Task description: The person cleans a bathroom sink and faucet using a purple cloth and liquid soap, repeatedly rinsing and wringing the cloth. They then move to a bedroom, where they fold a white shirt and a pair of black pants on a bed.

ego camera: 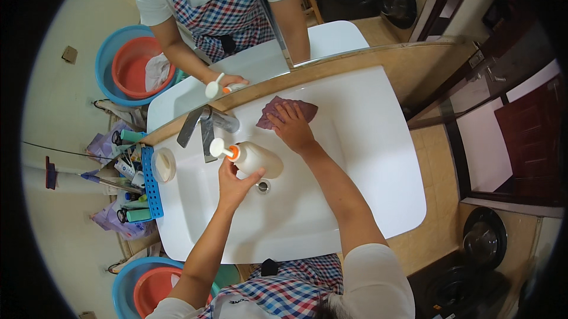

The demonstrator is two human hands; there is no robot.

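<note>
Over the basin of a white washbasin [301, 217], my left hand [235, 183] grips a white pump bottle [259, 159] with an orange collar near its neck. The bottle is held above the basin beside the metal drain [262, 186]. My right hand [290, 126] lies spread on a purple-brown cloth [306, 108], pressing it against the back ledge of the washbasin. The palm and fingers cover part of the cloth. Between the bottle and the wall stands a chrome faucet [222, 121].
A round clear soap box [163, 166] sits on the left ledge beside a blue plastic basket [152, 181] of toiletries. A mirror [248, 63] rises behind the washbasin. Blue and red plastic basins [122, 285] stand at lower left. A black front-loading washer [452, 290] is at lower right.
</note>
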